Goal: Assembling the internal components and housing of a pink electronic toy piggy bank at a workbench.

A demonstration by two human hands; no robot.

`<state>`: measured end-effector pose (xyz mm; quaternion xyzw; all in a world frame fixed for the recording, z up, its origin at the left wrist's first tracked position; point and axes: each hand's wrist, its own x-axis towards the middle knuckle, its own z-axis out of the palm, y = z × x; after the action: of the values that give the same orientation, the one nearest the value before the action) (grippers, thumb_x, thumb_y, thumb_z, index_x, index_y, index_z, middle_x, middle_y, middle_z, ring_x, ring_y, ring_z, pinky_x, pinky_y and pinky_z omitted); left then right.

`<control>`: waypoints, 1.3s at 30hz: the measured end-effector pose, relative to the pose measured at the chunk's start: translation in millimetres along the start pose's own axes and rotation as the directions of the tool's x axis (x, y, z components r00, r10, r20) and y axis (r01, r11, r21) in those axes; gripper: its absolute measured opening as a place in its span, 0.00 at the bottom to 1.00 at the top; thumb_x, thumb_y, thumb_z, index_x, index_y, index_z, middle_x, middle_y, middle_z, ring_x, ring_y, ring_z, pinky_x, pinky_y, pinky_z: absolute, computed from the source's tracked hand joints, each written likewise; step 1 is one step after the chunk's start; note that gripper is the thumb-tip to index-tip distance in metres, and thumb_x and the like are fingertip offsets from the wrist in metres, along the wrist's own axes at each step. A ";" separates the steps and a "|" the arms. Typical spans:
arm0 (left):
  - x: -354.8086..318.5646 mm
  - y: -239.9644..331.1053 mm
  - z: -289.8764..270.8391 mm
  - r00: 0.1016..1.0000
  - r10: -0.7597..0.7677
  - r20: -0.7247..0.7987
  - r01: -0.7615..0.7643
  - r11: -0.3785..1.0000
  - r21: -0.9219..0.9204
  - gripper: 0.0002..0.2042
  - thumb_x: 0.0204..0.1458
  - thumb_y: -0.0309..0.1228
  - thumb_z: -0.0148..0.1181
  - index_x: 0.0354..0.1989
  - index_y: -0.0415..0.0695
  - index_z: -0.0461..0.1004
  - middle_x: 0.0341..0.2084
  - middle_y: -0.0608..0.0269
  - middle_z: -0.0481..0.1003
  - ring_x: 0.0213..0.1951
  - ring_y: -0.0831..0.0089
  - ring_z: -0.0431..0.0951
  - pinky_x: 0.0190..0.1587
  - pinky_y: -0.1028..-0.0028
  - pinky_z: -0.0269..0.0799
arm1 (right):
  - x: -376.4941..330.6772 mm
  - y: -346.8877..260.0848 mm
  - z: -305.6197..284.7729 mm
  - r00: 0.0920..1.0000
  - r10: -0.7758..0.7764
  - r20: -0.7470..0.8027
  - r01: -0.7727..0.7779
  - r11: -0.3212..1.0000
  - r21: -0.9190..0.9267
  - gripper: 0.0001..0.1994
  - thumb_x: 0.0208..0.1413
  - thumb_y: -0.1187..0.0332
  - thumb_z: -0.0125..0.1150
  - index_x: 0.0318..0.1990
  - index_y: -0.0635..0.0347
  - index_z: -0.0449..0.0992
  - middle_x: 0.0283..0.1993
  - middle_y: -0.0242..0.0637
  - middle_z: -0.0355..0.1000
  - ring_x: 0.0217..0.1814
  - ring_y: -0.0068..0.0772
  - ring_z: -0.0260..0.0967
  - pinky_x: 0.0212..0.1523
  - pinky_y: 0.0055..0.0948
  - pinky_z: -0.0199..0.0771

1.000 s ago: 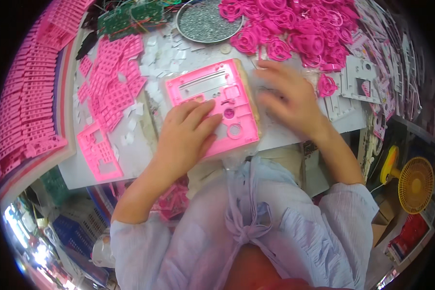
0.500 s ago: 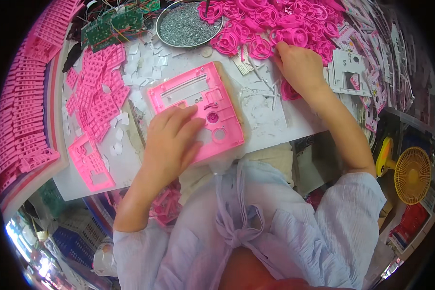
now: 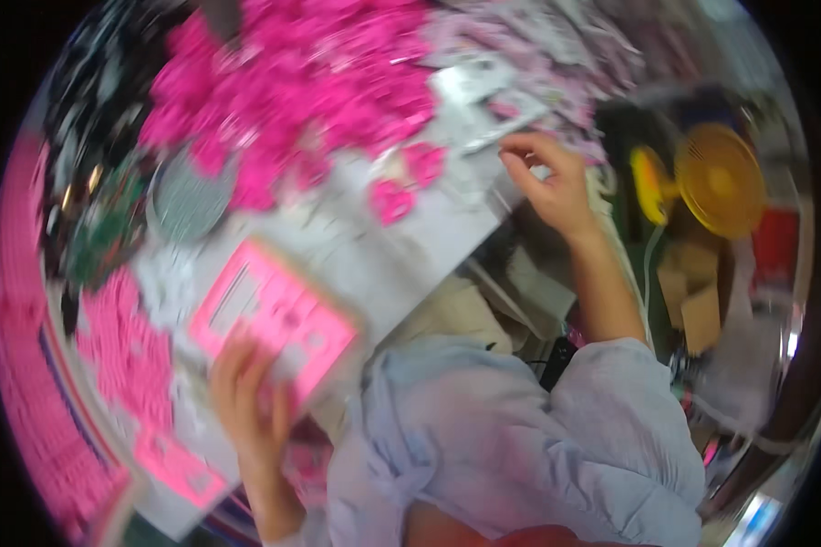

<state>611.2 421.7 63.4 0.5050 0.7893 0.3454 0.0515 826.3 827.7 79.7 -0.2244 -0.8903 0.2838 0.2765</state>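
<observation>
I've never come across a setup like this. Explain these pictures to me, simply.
There is no machine here: these are someone's own two bare hands, each called a grip below. The view comes from a wide fisheye camera worn on the head, looking down, so straight edges bend toward the rim.

On the white table lie a big heap of bright pink parts and, toward the left, a pile of paler pink pieces.

The left grip rests on a pink panel, at its near-left side; blur hides whether it clasps the edge. The right grip is raised near the table's right side, and whether it pinches anything small cannot be made out. Past it stands a yellow fan.
</observation>
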 end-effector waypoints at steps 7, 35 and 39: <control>2.9 14.3 -2.5 0.996 0.095 0.002 -0.094 0.995 -0.035 0.12 0.51 0.18 0.59 0.45 0.36 0.77 0.45 0.48 0.77 0.49 0.50 0.76 0.55 0.58 0.70 | -147.3 60.5 -182.8 0.658 0.384 -0.648 -0.389 0.910 0.144 0.05 0.63 0.71 0.62 0.43 0.62 0.81 0.33 0.29 0.78 0.33 0.18 0.74 0.33 0.20 0.74; 41.6 104.5 32.2 0.981 0.142 0.130 -0.150 0.987 0.054 0.08 0.48 0.19 0.62 0.38 0.37 0.77 0.37 0.50 0.77 0.42 0.51 0.77 0.47 0.59 0.72 | -299.4 268.8 -471.8 0.274 0.962 0.001 -0.761 0.217 -0.612 0.18 0.63 0.57 0.61 0.49 0.63 0.81 0.34 0.38 0.80 0.37 0.36 0.77 0.42 0.37 0.78; 48.6 109.8 30.7 0.974 0.168 0.154 -0.181 0.981 0.076 0.07 0.49 0.19 0.62 0.37 0.37 0.77 0.35 0.51 0.78 0.39 0.51 0.77 0.45 0.60 0.72 | -309.7 271.5 -473.9 0.323 0.945 -0.044 -0.805 0.250 -0.538 0.19 0.62 0.55 0.61 0.49 0.64 0.80 0.35 0.39 0.80 0.38 0.36 0.77 0.43 0.37 0.78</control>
<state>684.5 504.9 118.8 0.5983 0.7505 0.2749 0.0563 1417.0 1036.5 120.9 -0.7007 -0.6741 0.1951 -0.1288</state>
